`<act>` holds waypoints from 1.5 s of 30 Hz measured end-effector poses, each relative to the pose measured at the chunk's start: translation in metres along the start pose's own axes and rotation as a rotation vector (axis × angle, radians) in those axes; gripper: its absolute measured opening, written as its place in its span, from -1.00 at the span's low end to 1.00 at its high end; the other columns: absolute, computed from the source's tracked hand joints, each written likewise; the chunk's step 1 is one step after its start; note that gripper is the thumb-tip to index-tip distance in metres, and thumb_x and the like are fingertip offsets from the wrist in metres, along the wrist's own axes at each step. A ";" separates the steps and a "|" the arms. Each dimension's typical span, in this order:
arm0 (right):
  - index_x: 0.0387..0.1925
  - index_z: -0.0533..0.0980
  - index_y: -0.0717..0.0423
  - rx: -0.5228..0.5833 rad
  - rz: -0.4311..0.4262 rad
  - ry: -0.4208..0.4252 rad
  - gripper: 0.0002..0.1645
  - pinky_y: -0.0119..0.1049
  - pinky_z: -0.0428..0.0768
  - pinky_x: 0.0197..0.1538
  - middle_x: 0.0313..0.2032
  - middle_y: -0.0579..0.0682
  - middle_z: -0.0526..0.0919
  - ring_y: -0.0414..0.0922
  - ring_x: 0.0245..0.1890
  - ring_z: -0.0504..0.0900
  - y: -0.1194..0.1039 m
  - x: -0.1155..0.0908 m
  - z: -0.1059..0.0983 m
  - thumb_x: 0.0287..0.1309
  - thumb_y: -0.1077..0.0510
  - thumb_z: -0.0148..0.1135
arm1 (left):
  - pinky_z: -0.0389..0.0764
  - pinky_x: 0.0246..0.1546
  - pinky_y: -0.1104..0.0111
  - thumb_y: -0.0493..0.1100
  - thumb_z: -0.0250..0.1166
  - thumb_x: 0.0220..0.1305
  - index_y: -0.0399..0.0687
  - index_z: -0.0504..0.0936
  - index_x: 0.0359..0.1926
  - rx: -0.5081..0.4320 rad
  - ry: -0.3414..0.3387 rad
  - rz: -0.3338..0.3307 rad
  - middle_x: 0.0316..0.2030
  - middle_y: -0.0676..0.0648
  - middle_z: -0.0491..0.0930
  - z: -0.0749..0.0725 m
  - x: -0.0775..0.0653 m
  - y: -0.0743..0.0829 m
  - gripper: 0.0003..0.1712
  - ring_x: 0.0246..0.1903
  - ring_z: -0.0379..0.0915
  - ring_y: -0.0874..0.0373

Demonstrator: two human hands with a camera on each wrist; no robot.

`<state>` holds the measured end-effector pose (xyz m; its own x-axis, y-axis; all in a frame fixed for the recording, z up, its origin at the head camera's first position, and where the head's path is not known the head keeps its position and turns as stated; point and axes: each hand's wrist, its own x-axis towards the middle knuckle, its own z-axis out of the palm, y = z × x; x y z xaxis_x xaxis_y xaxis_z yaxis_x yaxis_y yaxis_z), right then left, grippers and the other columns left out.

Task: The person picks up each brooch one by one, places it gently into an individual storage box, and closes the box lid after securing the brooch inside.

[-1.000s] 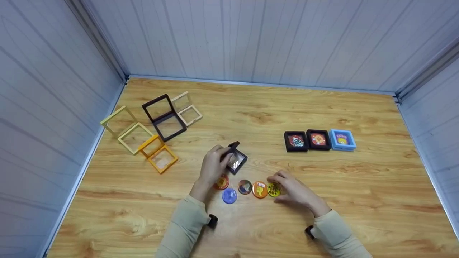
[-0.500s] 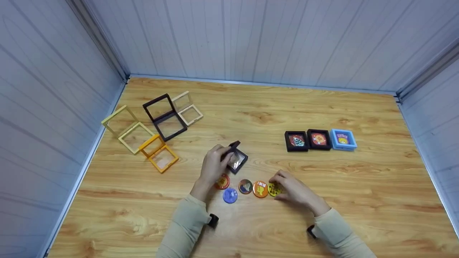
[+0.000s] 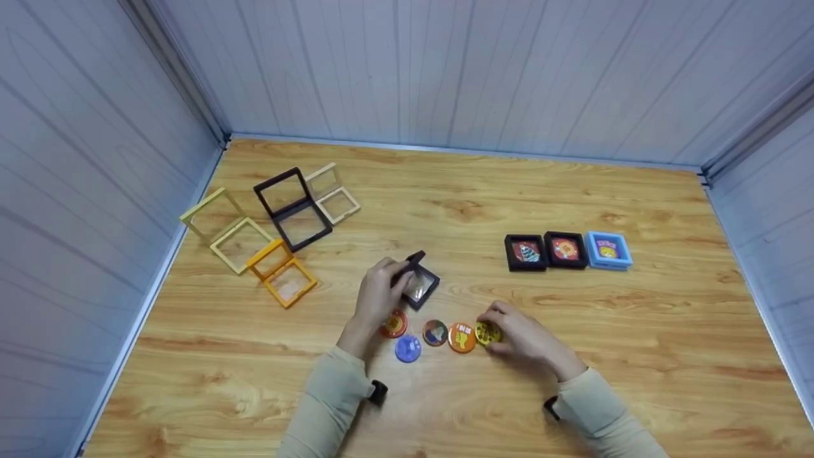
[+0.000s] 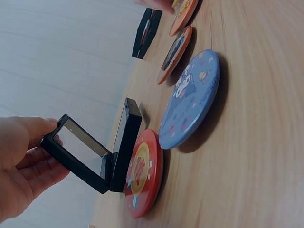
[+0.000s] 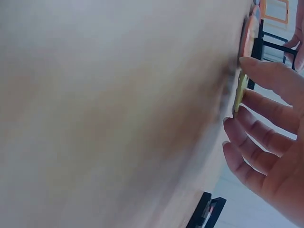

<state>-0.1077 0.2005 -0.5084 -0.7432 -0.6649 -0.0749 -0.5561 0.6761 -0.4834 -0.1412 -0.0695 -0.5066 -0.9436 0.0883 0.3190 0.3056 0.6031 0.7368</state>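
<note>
Gripping hinged-open black frame (image 3: pixel 420 286), left fingers (image 4: pixel 35 130); right fingers (image 5: pixel 266 75) pinching yellow badge (image 3: pixel 487 333).

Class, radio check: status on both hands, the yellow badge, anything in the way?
Left hand grips propped-open black frame. Right hand pinches yellow badge. Orange badge close beside it, possible snag.
</note>
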 end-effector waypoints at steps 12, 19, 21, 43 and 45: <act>-0.07 0.45 0.33 0.020 -0.085 0.074 -0.45 -0.18 0.46 -0.11 -0.20 0.07 0.43 -0.09 -0.23 0.44 -0.008 0.025 -0.012 -0.18 0.20 0.36 | 0.47 -0.49 0.41 -0.25 0.24 0.11 -0.33 0.63 -0.26 0.004 0.005 0.015 -0.46 -0.05 0.51 0.000 0.001 0.000 -0.78 -0.49 0.41 0.20; -0.05 0.44 0.34 0.076 -0.070 0.072 -0.46 -0.25 0.48 -0.10 -0.21 0.05 0.42 -0.12 -0.24 0.46 -0.013 0.045 -0.017 -0.15 0.23 0.33 | 0.48 -0.47 0.39 -0.26 0.25 0.10 -0.34 0.62 -0.26 0.003 0.008 0.025 -0.47 -0.06 0.51 0.000 0.000 -0.001 -0.78 -0.49 0.42 0.18; -0.06 0.44 0.35 0.075 -0.069 0.075 -0.47 -0.25 0.48 -0.08 -0.20 0.06 0.43 -0.11 -0.23 0.46 -0.015 0.052 -0.019 -0.15 0.24 0.33 | 0.49 -0.47 0.38 -0.26 0.25 0.10 -0.33 0.63 -0.26 0.006 0.011 0.027 -0.47 -0.06 0.51 0.000 0.000 0.000 -0.79 -0.49 0.42 0.17; -0.12 0.50 0.30 0.074 -0.080 0.068 -0.52 -0.29 0.47 -0.17 -0.26 0.06 0.43 -0.10 -0.27 0.43 -0.025 0.103 -0.006 -0.16 0.21 0.35 | 0.51 -0.43 0.37 -0.25 0.23 0.12 -0.30 0.63 -0.25 0.018 -0.003 0.036 -0.45 -0.06 0.51 -0.001 0.000 0.000 -0.80 -0.46 0.46 0.15; -0.13 0.51 0.29 0.077 -0.072 0.063 -0.53 -0.29 0.47 -0.17 -0.26 0.04 0.43 -0.11 -0.26 0.43 -0.026 0.107 -0.005 -0.17 0.21 0.35 | 0.51 -0.42 0.36 -0.25 0.23 0.12 -0.30 0.63 -0.25 0.020 -0.008 0.032 -0.45 -0.06 0.52 -0.001 0.000 0.000 -0.80 -0.45 0.46 0.15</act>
<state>-0.1747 0.1138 -0.4996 -0.7256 -0.6879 0.0162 -0.5804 0.5992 -0.5513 -0.1411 -0.0703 -0.5061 -0.9344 0.1145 0.3373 0.3332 0.6154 0.7143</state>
